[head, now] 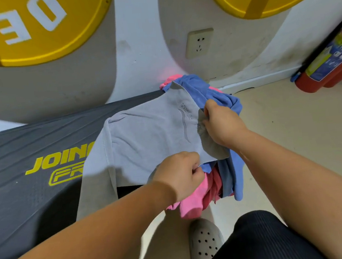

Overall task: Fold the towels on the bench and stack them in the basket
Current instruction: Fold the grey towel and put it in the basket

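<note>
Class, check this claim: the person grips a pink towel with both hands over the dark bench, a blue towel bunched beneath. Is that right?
No. The head view shows the left hand and right hand gripping a grey towel, not pink; the rest holds.

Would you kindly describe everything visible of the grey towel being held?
The pale grey, soft-looking cloth towel has a stitched hem on its left side and a faint embossed logo near its right end. It lies unfolded and lightly wrinkled over the end of the dark grey padded bench, its left part hanging off the front. The left hand pinches its near edge; the right hand pinches its turned-over right corner. It overlaps a crumpled blue towel and pink towel.
</note>
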